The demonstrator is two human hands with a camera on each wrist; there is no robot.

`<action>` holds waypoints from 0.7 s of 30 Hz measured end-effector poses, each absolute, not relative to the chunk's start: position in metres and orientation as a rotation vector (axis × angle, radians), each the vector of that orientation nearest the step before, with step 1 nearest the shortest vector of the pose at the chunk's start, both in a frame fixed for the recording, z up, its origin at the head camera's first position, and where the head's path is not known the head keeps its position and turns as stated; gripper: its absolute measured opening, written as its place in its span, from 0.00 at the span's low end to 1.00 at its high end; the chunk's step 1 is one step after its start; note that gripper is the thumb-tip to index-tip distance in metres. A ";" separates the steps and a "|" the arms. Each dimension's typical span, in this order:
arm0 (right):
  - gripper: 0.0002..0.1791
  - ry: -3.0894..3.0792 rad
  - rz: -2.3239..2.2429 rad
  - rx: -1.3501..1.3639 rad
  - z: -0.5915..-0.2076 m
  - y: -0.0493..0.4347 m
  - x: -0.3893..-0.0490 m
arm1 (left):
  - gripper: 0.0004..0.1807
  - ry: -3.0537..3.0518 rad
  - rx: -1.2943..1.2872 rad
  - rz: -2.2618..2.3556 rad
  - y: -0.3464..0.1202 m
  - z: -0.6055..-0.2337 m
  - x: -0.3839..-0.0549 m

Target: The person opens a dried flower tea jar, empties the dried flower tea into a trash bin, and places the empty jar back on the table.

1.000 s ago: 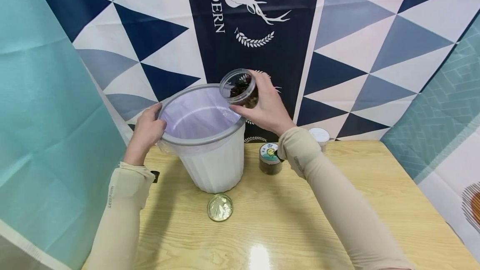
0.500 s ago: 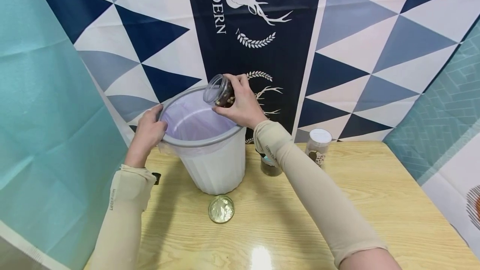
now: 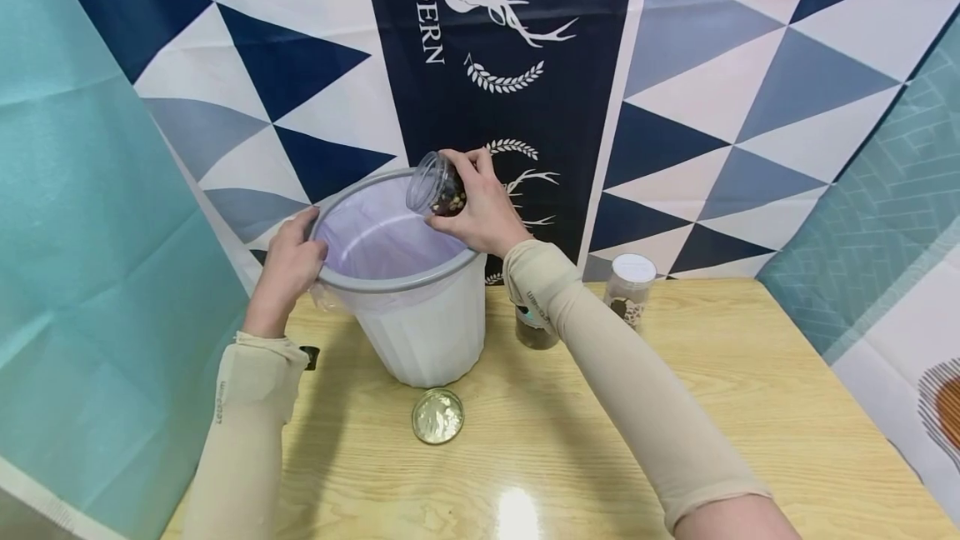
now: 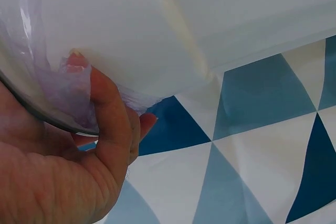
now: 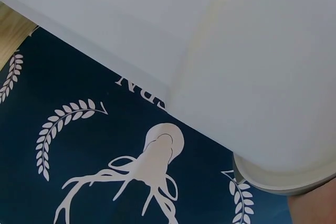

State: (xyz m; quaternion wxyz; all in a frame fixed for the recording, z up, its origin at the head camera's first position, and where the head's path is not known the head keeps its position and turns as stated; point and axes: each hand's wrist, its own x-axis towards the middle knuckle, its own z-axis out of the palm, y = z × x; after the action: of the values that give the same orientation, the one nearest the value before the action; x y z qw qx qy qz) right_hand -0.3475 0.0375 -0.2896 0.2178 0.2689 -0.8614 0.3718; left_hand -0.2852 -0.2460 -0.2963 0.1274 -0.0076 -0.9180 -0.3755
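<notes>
Over the right part of the white bin (image 3: 423, 344): I see the clear jar (image 3: 426, 183), its base and far side covered by the right hand (image 3: 483, 207).
Right wrist view: bin wall fills most of it, and I get only a corner of skin at the lower right.
Right sleeve (image 3: 626, 377): it cuts across the teal-marked jar (image 3: 536, 335), whose dark lower part shows, and hides the foot of the white-topped jar (image 3: 632, 290) farther right.
Small dark piece (image 3: 309, 357) by the left wrist: too little shows for me to name it.
Bin floor: I cannot make it out.
Jar's look: tipped on its side, uncovered mouth facing left, dark contents with pale bits; whether any is leaving it, I cannot tell.
Bin's look: upright, fluted walls, grey rim, pale purple liner (image 3: 375, 232).
Right hand: wrapped round the jar.
Left hand (image 3: 291, 263): curled over the left rim; up close I see it pinching liner there.
Golden lid (image 3: 438, 416): flat on the wooden table (image 3: 585, 465), just near of the bin.
</notes>
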 end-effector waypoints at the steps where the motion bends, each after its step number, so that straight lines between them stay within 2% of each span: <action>1: 0.50 -2.388 1.025 0.747 -0.290 0.037 -0.348 | 0.42 -2.669 -0.019 -1.101 -0.246 -0.297 -0.285; 21: 0.51 -2.424 0.947 0.794 -0.287 0.037 -0.348 | 0.41 -2.600 0.020 -1.204 -0.246 -0.301 -0.286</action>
State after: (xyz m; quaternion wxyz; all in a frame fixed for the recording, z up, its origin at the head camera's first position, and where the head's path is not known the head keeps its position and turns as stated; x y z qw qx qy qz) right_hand -0.3482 0.0368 -0.2868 0.2088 0.2852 -0.8714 0.3402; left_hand -0.2856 -0.2463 -0.3014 0.1375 0.0071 -0.8988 -0.4162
